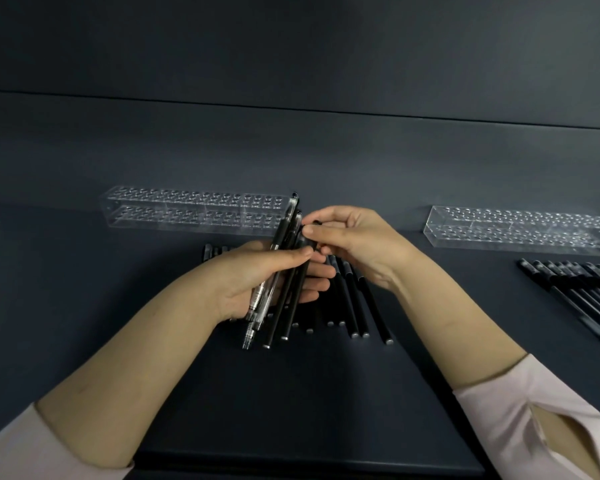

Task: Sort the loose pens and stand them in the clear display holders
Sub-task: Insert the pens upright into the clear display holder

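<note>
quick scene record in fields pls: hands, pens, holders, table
left hand: holds a pen bundle, black and clear barrels mixed
right hand: pinches the top end of one pen in the pen bundle
loose black pens: lie side by side on the table, below the hands
second pen group: black, lying at the far right
left holder: clear, no pens seen standing in it
right holder: clear, no pens seen standing in it
table: dark surface
</note>
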`<move>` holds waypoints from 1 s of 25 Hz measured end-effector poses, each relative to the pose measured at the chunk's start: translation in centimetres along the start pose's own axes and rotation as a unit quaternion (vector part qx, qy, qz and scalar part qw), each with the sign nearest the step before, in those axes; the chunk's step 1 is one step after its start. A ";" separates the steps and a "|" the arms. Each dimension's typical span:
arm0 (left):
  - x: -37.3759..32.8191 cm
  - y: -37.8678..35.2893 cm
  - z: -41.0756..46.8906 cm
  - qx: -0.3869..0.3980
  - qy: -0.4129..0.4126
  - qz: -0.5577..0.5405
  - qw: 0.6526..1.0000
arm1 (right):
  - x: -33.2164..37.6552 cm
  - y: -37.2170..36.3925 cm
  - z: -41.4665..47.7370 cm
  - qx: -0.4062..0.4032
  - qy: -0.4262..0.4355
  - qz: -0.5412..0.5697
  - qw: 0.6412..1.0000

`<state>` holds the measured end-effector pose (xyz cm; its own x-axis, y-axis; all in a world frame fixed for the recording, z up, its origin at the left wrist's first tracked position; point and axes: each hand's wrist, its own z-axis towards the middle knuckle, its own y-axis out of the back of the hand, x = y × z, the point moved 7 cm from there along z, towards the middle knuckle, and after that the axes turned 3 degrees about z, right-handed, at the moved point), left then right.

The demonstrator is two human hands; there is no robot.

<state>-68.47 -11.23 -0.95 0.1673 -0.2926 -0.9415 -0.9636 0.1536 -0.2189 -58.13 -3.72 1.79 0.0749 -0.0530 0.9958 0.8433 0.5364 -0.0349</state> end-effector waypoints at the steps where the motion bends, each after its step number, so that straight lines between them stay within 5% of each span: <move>1: 0.0 0.0 0.0 0.001 -0.002 -0.002 1.000 | 0.1 0.0 0.0 -0.002 0.001 0.005 1.000; 10: 0.0 0.1 -0.2 -0.008 -0.010 -0.034 0.999 | 1.1 11.2 -1.3 -0.186 -0.056 0.079 0.978; 16: 0.2 0.2 -0.1 -0.034 0.007 -0.009 0.999 | -1.6 12.1 -1.4 -0.136 -0.160 -0.105 0.972; 25: 0.4 0.2 0.3 -0.036 -0.007 -0.023 0.999 | -2.2 8.6 -1.1 -0.109 -0.135 -0.242 0.955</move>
<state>-68.55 -11.05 -1.41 0.2135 -0.2846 -0.9346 -0.9673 0.0729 -0.2431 -50.46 0.09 -0.79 -0.4661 -0.0158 0.8846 0.8375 0.3145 0.4469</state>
